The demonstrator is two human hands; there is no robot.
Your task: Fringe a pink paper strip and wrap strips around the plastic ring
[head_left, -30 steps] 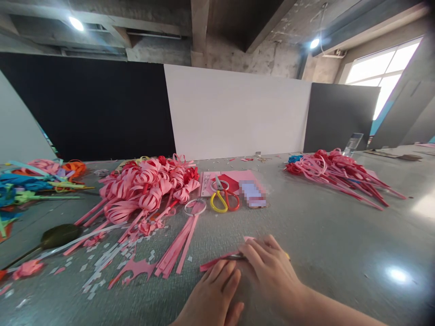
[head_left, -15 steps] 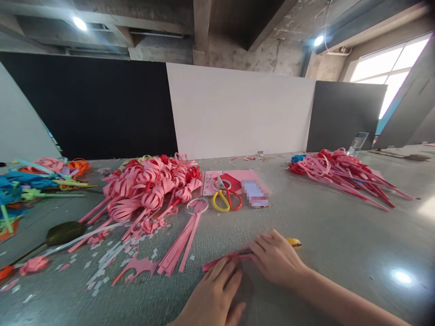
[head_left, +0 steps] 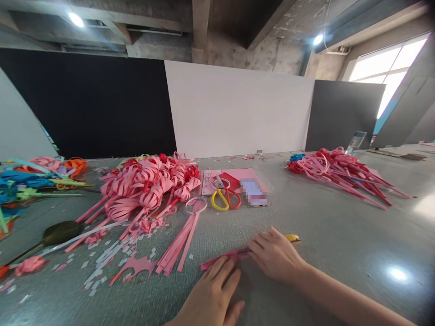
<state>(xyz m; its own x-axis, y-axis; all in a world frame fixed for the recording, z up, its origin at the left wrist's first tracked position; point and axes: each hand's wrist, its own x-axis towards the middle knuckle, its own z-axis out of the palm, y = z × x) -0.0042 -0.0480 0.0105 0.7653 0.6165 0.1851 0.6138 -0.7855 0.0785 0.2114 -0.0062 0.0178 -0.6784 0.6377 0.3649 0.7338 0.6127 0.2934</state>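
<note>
Low in the middle of the head view, a pink paper strip (head_left: 208, 265) lies on the grey table. My left hand (head_left: 215, 283) rests flat on it with fingers stretched out, covering part of the strip. Just to the right, my right hand (head_left: 273, 253) is closed around a utility knife (head_left: 292, 238). Its yellow end sticks out behind the hand, and a thin dark part shows at the fingertips along the strip. The grip hides the middle of the knife. Left of my hands lies a bundle of pink strips (head_left: 178, 244) under a white ring (head_left: 196, 205).
Scissors (head_left: 224, 195) with yellow and red handles lie beside a phone (head_left: 254, 192) and pink paper (head_left: 246, 173). Curled pink paper flowers (head_left: 149, 181) are heaped on the left, amid scraps. Another pink and red bundle (head_left: 340, 170) is at the right. Upright boards (head_left: 241, 108) stand behind.
Both hands keep nearly the same place on the strip. The right hand, with the knife, has moved very slightly left, and the whole view has shifted a little.
</note>
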